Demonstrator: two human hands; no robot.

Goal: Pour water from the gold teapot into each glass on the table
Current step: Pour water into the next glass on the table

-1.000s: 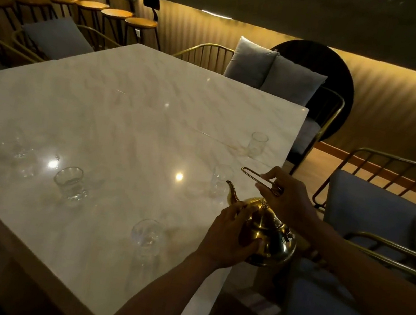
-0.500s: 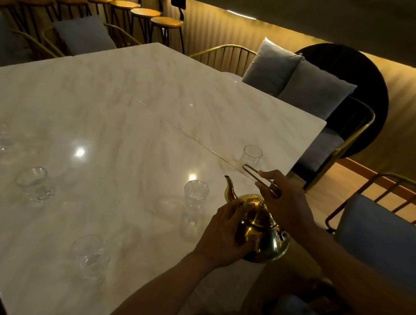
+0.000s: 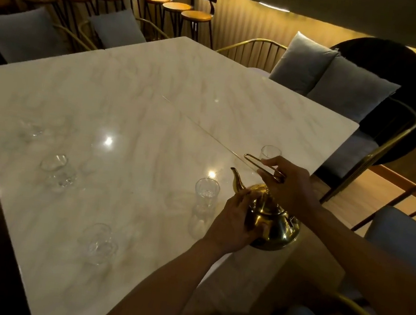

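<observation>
The gold teapot (image 3: 276, 221) is at the right edge of the white marble table (image 3: 156, 102), spout pointing up and away. My right hand (image 3: 288, 187) grips its wire handle from above. My left hand (image 3: 235, 222) cups the pot's left side. A clear glass (image 3: 206, 193) stands just left of the spout. Another glass (image 3: 270, 154) stands beyond my right hand near the table edge. Several more glasses sit to the left: one near the front (image 3: 98, 243), one in the middle (image 3: 57, 169), one farther left (image 3: 34, 129).
Gold-framed chairs with grey cushions (image 3: 331, 73) ring the table. A chair (image 3: 404, 233) stands close on my right. Bar stools (image 3: 174, 11) line the back wall. The room is dim.
The view has swung to the right, so the glasses sit farther left in frame. Both hands have kept their hold on the teapot, which stays near the table's right edge.
</observation>
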